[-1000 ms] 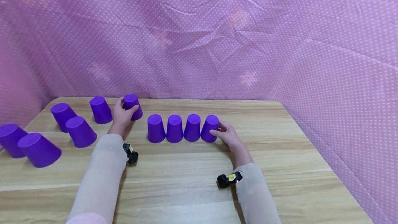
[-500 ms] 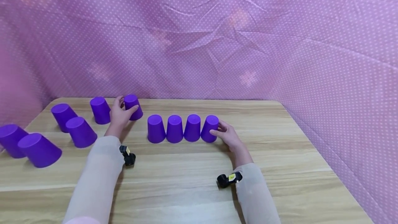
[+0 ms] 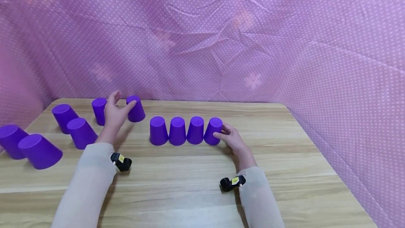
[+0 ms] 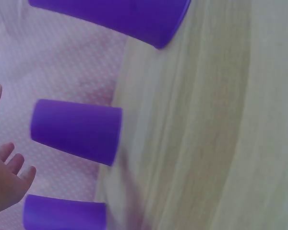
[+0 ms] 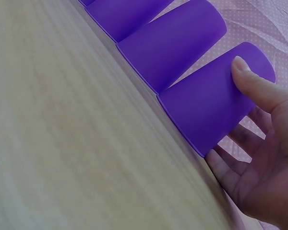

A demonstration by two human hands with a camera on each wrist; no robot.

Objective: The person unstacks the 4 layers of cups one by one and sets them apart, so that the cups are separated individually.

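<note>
Four-sided grouping aside, a row of several upside-down purple cups point(image 3: 177, 131) stands across the middle of the table. At the row's right end my right hand point(image 3: 235, 140) holds the last cup point(image 3: 212, 132), thumb on its near side and fingers behind, as the right wrist view also shows. Behind the row's left end stands another upturned purple cup point(image 3: 136, 109). My left hand point(image 3: 115, 113) is just left of it, fingers spread and apart from the cup point(image 4: 77, 132) in the left wrist view. The left hand partly hides a cup point(image 3: 99, 110) behind it.
More upturned purple cups point(image 3: 41, 152) stand scattered on the left side of the wooden table point(image 3: 177, 189). A pink dotted cloth point(image 3: 202, 45) hangs behind the table and along its sides. Small black cameras point(image 3: 121, 163) sit on both wrists.
My left hand has let go of the back cup and drawn away left and slightly up. That cup stays where it was. My right hand has kept its hold on the row's end cup.
</note>
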